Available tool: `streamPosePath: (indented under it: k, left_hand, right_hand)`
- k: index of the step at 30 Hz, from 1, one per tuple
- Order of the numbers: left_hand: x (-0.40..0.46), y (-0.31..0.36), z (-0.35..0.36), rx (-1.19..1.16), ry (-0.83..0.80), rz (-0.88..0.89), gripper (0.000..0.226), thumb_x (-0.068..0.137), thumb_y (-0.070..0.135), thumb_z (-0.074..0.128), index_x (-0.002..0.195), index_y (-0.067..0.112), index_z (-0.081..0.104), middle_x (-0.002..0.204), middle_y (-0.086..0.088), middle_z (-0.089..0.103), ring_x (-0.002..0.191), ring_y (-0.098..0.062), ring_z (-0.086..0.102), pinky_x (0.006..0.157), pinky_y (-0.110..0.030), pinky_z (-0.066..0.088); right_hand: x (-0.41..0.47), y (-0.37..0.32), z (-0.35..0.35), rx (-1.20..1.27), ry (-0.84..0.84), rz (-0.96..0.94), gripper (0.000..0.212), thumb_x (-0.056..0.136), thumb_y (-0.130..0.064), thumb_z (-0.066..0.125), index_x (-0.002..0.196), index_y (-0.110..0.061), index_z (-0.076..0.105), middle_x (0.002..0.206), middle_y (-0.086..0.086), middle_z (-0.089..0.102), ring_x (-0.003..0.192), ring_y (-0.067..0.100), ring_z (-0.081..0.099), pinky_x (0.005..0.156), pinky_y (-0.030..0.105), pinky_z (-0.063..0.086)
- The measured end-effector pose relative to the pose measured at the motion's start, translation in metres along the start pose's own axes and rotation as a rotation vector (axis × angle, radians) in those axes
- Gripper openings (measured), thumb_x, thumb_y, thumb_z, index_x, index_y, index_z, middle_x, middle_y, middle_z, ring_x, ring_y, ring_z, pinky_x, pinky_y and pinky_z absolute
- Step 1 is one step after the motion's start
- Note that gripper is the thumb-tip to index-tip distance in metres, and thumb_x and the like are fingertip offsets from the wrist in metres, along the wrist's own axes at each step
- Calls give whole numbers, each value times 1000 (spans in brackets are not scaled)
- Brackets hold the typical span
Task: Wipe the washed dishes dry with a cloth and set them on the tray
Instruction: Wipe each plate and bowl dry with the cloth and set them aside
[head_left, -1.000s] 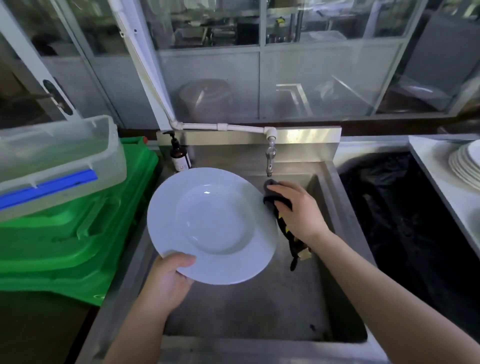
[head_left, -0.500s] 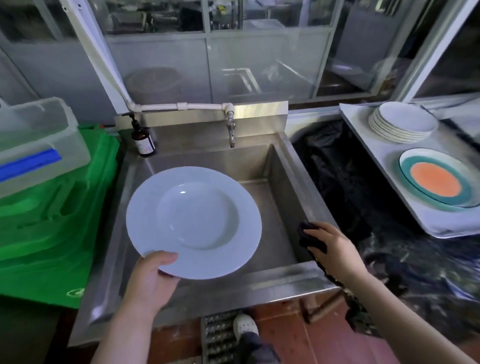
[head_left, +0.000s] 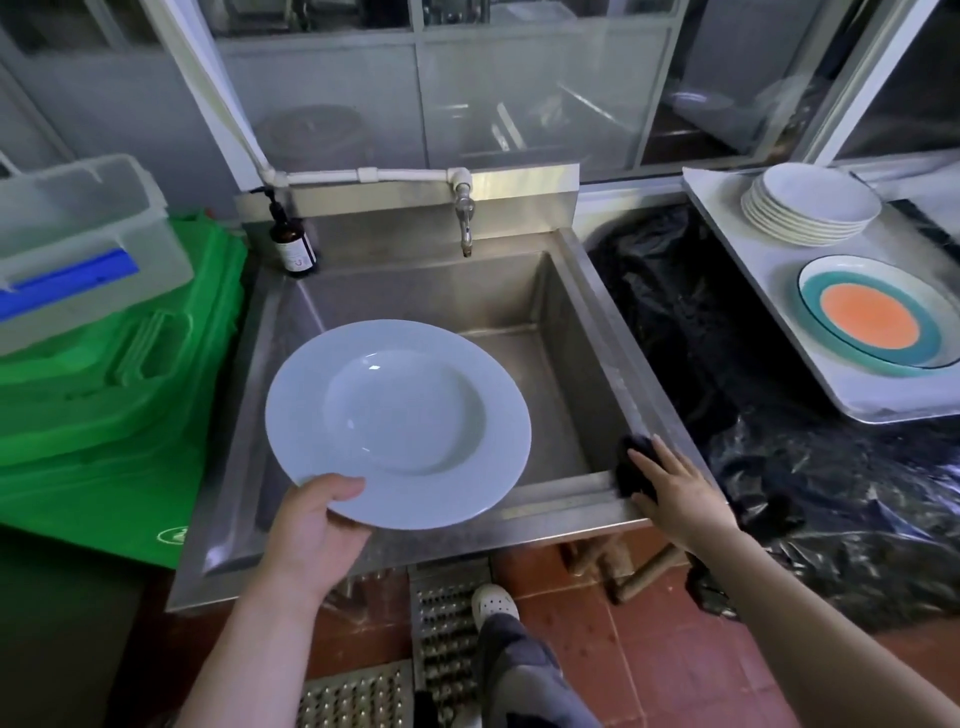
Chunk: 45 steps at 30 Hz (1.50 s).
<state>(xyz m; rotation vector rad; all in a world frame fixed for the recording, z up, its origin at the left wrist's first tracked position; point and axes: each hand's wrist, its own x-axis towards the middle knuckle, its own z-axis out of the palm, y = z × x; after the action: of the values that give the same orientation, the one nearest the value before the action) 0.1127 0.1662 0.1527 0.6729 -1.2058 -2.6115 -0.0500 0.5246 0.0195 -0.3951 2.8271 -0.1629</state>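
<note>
My left hand (head_left: 311, 525) grips the near rim of a wide white soup plate (head_left: 399, 423), held face up over the steel sink (head_left: 524, 306). A black cloth (head_left: 631, 467) lies on the sink's front right corner, and my right hand (head_left: 675, 493) rests on it with fingers fairly straight. At the right stands a metal tray (head_left: 779, 291) bearing a stack of white bowls (head_left: 813, 208) and a plate (head_left: 872, 317) with orange centre and teal ring.
A tap (head_left: 464, 218) sticks out over the sink, with a brown soap bottle (head_left: 292, 244) at its back left corner. Green crates (head_left: 104, 374) under a clear plastic box (head_left: 78, 244) stand at the left. Black plastic sheeting (head_left: 727, 415) covers the area between sink and tray.
My right hand carried the cloth away from the plate's rim down to the sink's front right corner and laid it there. The view swung right, revealing the tray. The plate stays in my left hand.
</note>
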Motion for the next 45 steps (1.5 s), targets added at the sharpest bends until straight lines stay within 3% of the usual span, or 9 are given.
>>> streamPosePath:
  k: [8,13,16,23,27,35,37,40,45]
  left_hand:
    - [-7,-13,14,-13,-8,10,55,65,-3,48,92,36,76,104,6,73,97,-19,70,80,-39,57]
    - [-8,-28,40,-17,23,-60,52,63,-3,47,83,34,78,97,6,74,100,-21,64,82,-40,52]
    - [-7,-39,63,-1,-5,-102,49,62,-4,47,81,30,78,91,4,75,92,-21,66,73,-36,57]
    - [6,-90,148,124,-157,-176,42,62,-2,45,69,22,79,80,-3,75,71,-20,73,59,-34,60]
    - [20,-145,219,152,-208,-194,43,63,-2,45,74,21,80,85,-2,76,75,-20,73,54,-30,57]
    - [58,-240,341,210,-217,-284,32,64,-3,57,83,11,80,92,-13,75,80,-29,72,59,-35,58]
    - [73,-246,360,242,-253,-239,39,66,-4,65,100,12,76,103,-14,73,92,-29,71,66,-34,58]
    - [92,-251,379,312,-293,-194,48,73,14,69,120,19,64,116,-10,69,105,-27,66,73,-34,57]
    - [121,-273,409,693,-258,-135,23,94,14,56,108,27,70,105,4,74,97,-16,69,70,-24,53]
  right_hand:
    - [-32,-19,-11,10,156,-48,63,93,-40,53,150,-34,26,161,2,10,149,25,5,119,47,13]
    - [-38,-31,-45,481,422,-100,38,87,-21,67,125,-19,62,126,-2,63,124,18,52,105,35,39]
    - [-35,-32,-77,1093,249,91,26,91,-23,62,117,-26,62,97,-12,72,87,-2,66,80,22,52]
    - [-19,34,-116,1749,-172,140,30,99,-31,51,118,-11,63,75,3,68,61,19,65,54,29,52]
    - [-9,113,-137,1794,-154,143,22,96,-24,55,115,-17,65,97,4,69,81,19,67,63,33,55]
    - [4,268,-170,1890,59,221,27,90,-6,56,114,-15,64,105,7,72,86,23,67,74,36,54]
    - [9,292,-172,1922,99,262,27,89,-5,57,115,-12,63,107,9,71,88,26,66,77,39,52]
    - [16,319,-169,1933,129,310,26,88,-6,57,111,-16,65,106,11,70,86,27,65,75,40,52]
    - [32,349,-167,1883,208,378,26,88,-7,58,111,-17,65,102,10,71,80,25,65,62,35,54]
